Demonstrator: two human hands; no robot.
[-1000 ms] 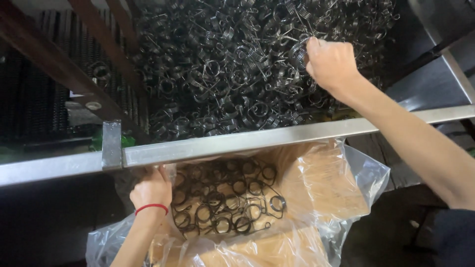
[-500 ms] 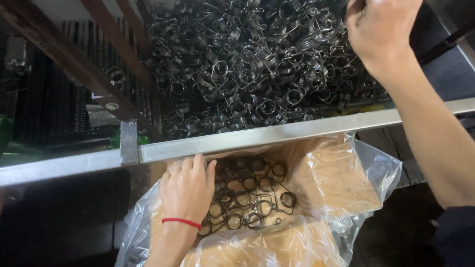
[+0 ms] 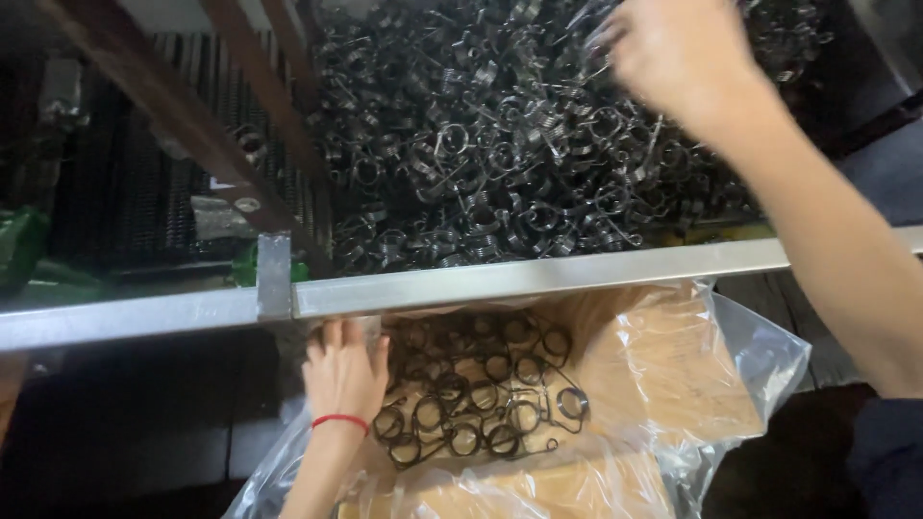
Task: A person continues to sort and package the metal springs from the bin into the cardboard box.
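A big heap of dark wire torsion springs [image 3: 500, 163] fills the bin beyond a metal rail [image 3: 577, 274]. My right hand [image 3: 678, 53] hovers over the heap's far right part; it is blurred, so I cannot make out whether it holds anything. Below the rail stands a cardboard box [image 3: 663, 375] lined with a clear plastic bag [image 3: 760, 356]. Inside it lie several springs in a flat layer [image 3: 481, 408]. My left hand [image 3: 341, 375], with a red band at the wrist, rests flat on the liner at the box's left edge, fingers pointing up under the rail.
Two brown slanted bars [image 3: 163, 106] cross the upper left over a dark ribbed surface [image 3: 125, 211]. Something green [image 3: 19, 255] lies at the far left. A metal bracket [image 3: 274, 274] joins the rail. Dark floor lies to the left and right of the box.
My right hand lifted from the heap toward the top of the view, then drifted slightly left. My left hand slid right along the box's left edge, toward the springs in the box.
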